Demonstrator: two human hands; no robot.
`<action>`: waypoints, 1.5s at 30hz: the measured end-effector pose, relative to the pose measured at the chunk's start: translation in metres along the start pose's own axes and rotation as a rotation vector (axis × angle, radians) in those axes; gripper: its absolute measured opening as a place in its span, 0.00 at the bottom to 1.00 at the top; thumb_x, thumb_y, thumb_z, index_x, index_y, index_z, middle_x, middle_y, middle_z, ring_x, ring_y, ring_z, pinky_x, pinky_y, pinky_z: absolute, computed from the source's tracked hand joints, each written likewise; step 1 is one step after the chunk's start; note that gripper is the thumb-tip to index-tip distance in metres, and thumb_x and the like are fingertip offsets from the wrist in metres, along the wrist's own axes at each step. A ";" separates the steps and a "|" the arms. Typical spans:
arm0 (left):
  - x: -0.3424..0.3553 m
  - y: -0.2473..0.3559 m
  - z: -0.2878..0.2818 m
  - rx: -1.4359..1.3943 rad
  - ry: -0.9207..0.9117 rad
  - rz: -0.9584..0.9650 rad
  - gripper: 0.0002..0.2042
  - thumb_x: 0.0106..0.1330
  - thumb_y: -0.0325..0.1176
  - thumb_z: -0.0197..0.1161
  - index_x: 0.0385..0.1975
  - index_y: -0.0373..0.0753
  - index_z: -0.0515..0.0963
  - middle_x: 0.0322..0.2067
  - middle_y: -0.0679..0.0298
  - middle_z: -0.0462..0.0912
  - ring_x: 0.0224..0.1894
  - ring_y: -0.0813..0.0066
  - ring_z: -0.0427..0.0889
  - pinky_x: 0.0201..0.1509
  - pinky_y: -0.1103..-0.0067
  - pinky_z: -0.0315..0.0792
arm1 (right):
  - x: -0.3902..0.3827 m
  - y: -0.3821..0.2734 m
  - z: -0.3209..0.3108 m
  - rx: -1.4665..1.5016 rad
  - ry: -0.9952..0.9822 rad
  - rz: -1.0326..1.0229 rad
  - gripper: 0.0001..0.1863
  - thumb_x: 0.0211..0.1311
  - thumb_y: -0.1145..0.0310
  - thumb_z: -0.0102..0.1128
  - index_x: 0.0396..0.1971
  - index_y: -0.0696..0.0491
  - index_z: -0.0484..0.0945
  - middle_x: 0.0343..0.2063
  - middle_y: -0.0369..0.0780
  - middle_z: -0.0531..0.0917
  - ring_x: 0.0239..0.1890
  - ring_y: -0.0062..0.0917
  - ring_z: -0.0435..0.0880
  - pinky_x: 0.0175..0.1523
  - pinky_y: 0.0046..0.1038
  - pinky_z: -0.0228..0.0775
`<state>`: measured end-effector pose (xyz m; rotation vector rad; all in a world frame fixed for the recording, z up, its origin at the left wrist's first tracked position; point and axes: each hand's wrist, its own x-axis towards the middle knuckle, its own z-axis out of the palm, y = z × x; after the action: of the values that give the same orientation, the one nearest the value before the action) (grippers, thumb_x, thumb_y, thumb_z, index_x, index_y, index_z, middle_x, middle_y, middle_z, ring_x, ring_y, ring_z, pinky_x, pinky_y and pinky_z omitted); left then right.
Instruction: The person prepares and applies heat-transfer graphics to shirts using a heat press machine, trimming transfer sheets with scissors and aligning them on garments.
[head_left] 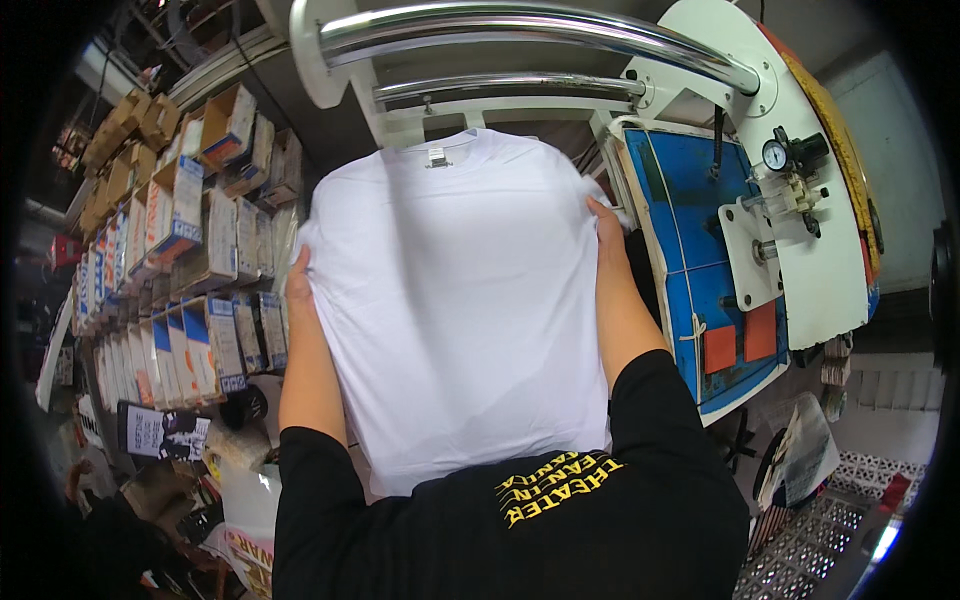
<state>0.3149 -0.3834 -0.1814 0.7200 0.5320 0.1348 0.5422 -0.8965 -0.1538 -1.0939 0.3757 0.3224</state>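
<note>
A white T-shirt [490, 300] is spread out in front of me, its collar at the far end and its hem close to my body. My left hand [299, 275] grips the shirt's left edge, near the sleeve. On the opposite edge my right hand [608, 225] holds the fabric by the other sleeve, fingers partly hidden by cloth. Both arms reach forward along the shirt's sides. Whatever lies under the shirt is mostly covered by it.
Right of the shirt stands a press with a blue plate [690, 220], a pressure gauge [775, 154] and orange pads [760, 331]. Chrome bars [540, 30] cross beyond the collar. Open cardboard boxes [185, 200] are stacked at left, above a white plastic bag [248, 505].
</note>
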 end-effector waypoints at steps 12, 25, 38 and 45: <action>0.022 -0.003 -0.031 -0.108 0.204 0.246 0.20 0.65 0.31 0.63 0.53 0.25 0.75 0.51 0.52 0.82 0.51 0.61 0.81 0.63 0.71 0.72 | 0.055 0.018 -0.059 -0.135 -0.018 -0.064 0.25 0.66 0.64 0.63 0.58 0.62 0.73 0.54 0.44 0.81 0.54 0.33 0.81 0.61 0.33 0.71; -0.057 -0.060 -0.019 0.293 0.210 -0.238 0.32 0.71 0.57 0.56 0.61 0.33 0.71 0.53 0.52 0.80 0.51 0.62 0.81 0.53 0.70 0.77 | -0.075 0.035 -0.030 -0.326 -0.013 0.260 0.24 0.69 0.52 0.57 0.51 0.58 0.79 0.44 0.41 0.85 0.45 0.30 0.85 0.50 0.34 0.79; -0.281 -0.154 -0.053 0.550 0.471 -0.040 0.12 0.70 0.36 0.59 0.41 0.33 0.83 0.32 0.62 0.86 0.35 0.75 0.83 0.42 0.78 0.76 | -0.267 0.049 -0.083 -1.391 0.057 -0.087 0.10 0.62 0.71 0.62 0.40 0.59 0.84 0.33 0.38 0.86 0.35 0.23 0.84 0.41 0.25 0.76; -0.389 -0.072 0.023 1.272 0.672 0.791 0.08 0.60 0.33 0.63 0.33 0.35 0.80 0.29 0.53 0.82 0.33 0.54 0.81 0.41 0.67 0.75 | -0.274 -0.280 -0.144 -1.321 0.333 -1.734 0.14 0.62 0.60 0.68 0.40 0.54 0.81 0.33 0.41 0.83 0.34 0.32 0.82 0.39 0.32 0.76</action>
<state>-0.0118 -0.5663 -0.0528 2.1551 0.9448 0.8428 0.4001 -1.1639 0.1332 -2.3109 -0.7104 -1.3719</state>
